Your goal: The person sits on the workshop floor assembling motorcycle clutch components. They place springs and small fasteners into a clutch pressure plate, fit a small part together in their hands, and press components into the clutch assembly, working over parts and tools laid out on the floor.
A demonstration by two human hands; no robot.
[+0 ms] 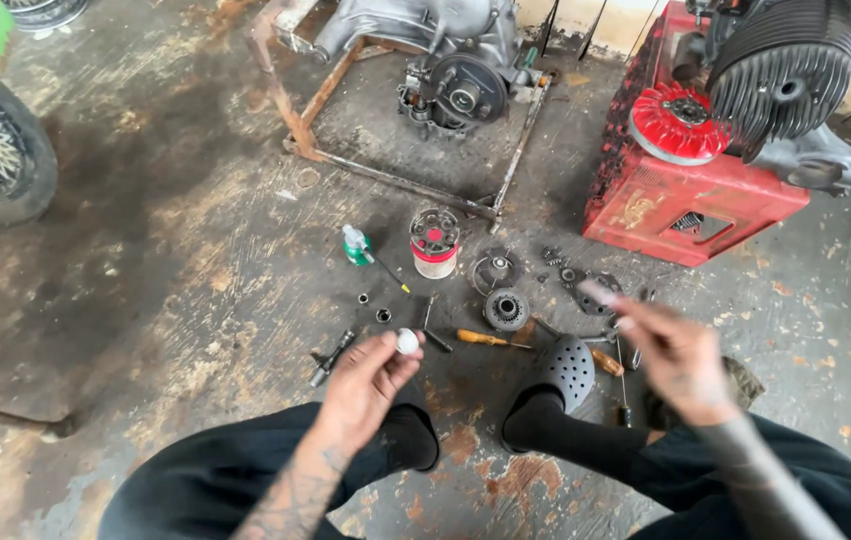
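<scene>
White and small, a rounded part (pixel 407 341) sat pinched between the thumb and fingertips of the person's left hand (pixel 366 382), held up just above the stained concrete floor (pixel 176 260). It looked light and hard, probably smooth enough to slip, so a fingertip pinch across its widest part seemed the sensible hold. The right hand (pixel 681 355) was blurred on the right side; its fingers seemed closed around something pale and thin (pixel 598 292), though I could not tell what it was.

On the floor just beyond the hands lay a wooden-handled screwdriver (pixel 488 339), a toothed gear-like part (pixel 507 309), a red and white canister (pixel 435 245) and a small green bottle (pixel 357 246). Farther off stood an engine (pixel 456 70) on a rusty metal frame (pixel 311 130), and on the right a red crate (pixel 681 200) carried another finned engine (pixel 781 70). A wheel (pixel 1 160) rested at the far left.
</scene>
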